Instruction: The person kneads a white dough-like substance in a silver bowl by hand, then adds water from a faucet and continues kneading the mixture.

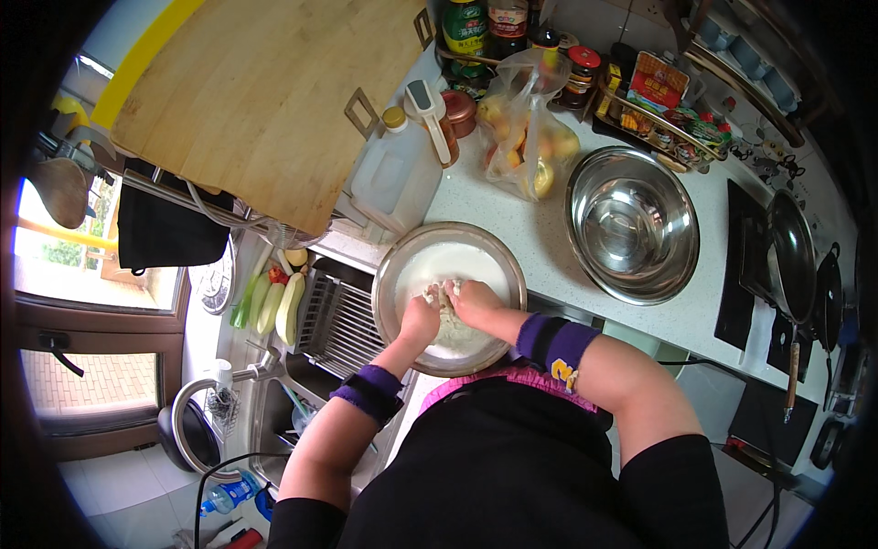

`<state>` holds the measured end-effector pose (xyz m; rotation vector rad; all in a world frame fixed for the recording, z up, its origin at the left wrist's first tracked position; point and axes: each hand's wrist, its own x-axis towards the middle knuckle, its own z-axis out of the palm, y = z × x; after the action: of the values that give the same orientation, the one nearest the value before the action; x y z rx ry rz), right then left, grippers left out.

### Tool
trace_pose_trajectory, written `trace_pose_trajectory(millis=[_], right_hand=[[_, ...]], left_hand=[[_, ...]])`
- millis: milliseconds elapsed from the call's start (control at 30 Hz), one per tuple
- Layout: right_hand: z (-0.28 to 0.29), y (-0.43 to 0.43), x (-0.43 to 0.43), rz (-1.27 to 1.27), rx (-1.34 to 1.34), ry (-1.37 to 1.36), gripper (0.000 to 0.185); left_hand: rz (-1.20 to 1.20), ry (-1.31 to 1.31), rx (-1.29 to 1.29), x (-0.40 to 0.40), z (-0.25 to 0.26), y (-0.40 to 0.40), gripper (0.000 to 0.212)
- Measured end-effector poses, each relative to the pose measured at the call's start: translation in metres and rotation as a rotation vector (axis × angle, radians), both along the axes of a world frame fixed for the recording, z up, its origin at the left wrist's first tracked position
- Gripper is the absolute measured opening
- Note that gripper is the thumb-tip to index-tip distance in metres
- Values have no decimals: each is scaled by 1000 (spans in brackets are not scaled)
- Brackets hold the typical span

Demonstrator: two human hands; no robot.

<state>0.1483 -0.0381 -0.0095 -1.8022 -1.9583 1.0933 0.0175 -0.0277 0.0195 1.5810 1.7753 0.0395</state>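
Before me at the counter's edge stands a round metal bowl (pixel 516 274) with white flour (pixel 449 262) inside. My left hand (pixel 421 317) and my right hand (pixel 475 302) are both down in it, side by side near its middle. Lumpy, pale dough (pixel 449 321) clings to the fingers of each and lies below them in the flour. The fingers of both hands are curled around bits of this dough. Purple bands circle both forearms.
An empty steel bowl (pixel 631 226) stands to the right, near pans (pixel 789 257). Behind are a bag of fruit (pixel 528 147), a plastic jug (pixel 398 171) and condiments. Left are a dish rack (pixel 343 322), sink, faucet (pixel 182 418) and zucchini-like vegetables (pixel 290 309). A large wooden board (pixel 260 96) rises upper left.
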Motion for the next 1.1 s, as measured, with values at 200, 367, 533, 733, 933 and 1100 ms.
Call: trace_pose_trajectory(millis=[200,367,533,733,933,1100], right_hand=[[32,-21,14,188,141,-224,37],[45,-43,11,126,93,-410,55],[21,-42,-4,212,173,-586,49],[7,-33,-4,55,123,-351,29],[-5,-13,1,61,42,-223,23],[-38,1,5,85,3,-133,20]], left_hand=[[-280,-103,171,-18,5,-14,52],[-555,214,60,-3,38,-32,86],[-740,395,215,10,6,-31,78],[-419,85,96,6,-17,-17,45],[-404,135,95,-2,-26,-2,36],[-358,57,79,-3,-29,11,40]])
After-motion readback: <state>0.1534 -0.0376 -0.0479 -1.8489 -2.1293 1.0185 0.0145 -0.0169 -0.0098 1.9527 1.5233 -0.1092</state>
